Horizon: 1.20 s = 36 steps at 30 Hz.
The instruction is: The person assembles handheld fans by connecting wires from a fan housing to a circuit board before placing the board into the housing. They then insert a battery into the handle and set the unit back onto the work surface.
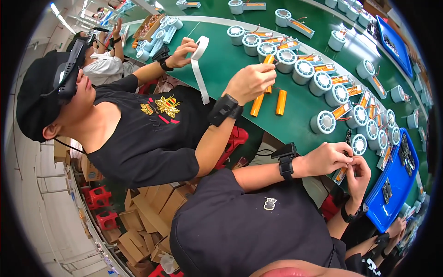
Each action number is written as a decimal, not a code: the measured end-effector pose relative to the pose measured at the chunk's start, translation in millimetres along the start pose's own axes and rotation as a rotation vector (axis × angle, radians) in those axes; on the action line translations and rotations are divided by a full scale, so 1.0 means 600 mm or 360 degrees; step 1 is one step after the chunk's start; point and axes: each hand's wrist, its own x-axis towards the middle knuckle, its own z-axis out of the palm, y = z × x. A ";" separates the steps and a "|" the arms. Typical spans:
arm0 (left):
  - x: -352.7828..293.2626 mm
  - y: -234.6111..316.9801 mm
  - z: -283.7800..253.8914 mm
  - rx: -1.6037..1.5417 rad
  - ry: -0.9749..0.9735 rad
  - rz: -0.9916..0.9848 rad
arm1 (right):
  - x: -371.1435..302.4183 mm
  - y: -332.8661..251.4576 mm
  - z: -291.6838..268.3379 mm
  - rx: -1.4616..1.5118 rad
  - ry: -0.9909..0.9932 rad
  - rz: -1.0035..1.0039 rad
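Observation:
My left hand [328, 159] and my right hand [359, 180] meet at the table's near edge, fingertips pinched together. Whatever they pinch is too small and too covered to make out. Just beneath the fingers shows part of a light blue fan handle [340, 175] with an orange battery inside. Beyond my fingertips is a round light blue fan head [359, 144], and a narrow dark strip [348, 135] that looks like a circuit board sticks up beside it. Each of my wrists wears a black band.
Rows of light blue handheld fans [303, 72] cover the green table [221, 60]. On the right, a blue tray [376, 207] holds dark circuit boards. To my left a co-worker holds a white tape roll [201, 46] and an orange battery [269, 60]; loose batteries [281, 102] lie nearby.

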 end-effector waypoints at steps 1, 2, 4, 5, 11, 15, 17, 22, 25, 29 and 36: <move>0.000 0.000 0.000 0.0001 -0.0009 0.0000 | 0.001 0.000 -0.003 0.0009 0.0011 -0.0006; 0.000 0.000 0.000 0.0001 -0.0018 0.0001 | 0.002 0.000 -0.005 0.0009 0.0007 -0.0006; 0.001 0.000 -0.001 0.0000 -0.0025 0.0000 | 0.006 0.000 -0.010 -0.0035 -0.0061 0.0025; 0.001 -0.001 -0.001 0.0008 -0.0023 0.0000 | 0.008 0.000 -0.011 -0.0057 -0.0094 0.0040; -0.005 -0.003 0.003 0.0006 0.0010 -0.0003 | 0.005 0.000 -0.008 -0.0115 -0.0074 -0.0037; -0.012 -0.005 0.001 0.0012 0.0006 0.0032 | 0.002 0.003 -0.004 -0.0166 -0.0059 -0.0077; -0.011 -0.003 0.001 0.0016 -0.0008 0.0031 | 0.004 0.004 -0.001 -0.0189 -0.0034 -0.0101; -0.002 -0.013 -0.013 0.0189 -0.0019 0.0103 | 0.002 0.018 -0.002 -0.0252 0.0018 -0.0108; -0.014 0.002 0.013 0.0180 0.0009 0.0061 | 0.001 0.012 -0.003 -0.0183 0.0046 -0.0158; -0.007 -0.003 0.003 0.0147 0.0071 0.0048 | -0.003 0.008 -0.005 -0.0210 0.0130 -0.0106; -0.026 -0.006 0.024 0.0130 0.0168 0.0081 | -0.026 0.021 -0.010 -0.0109 0.0096 -0.0056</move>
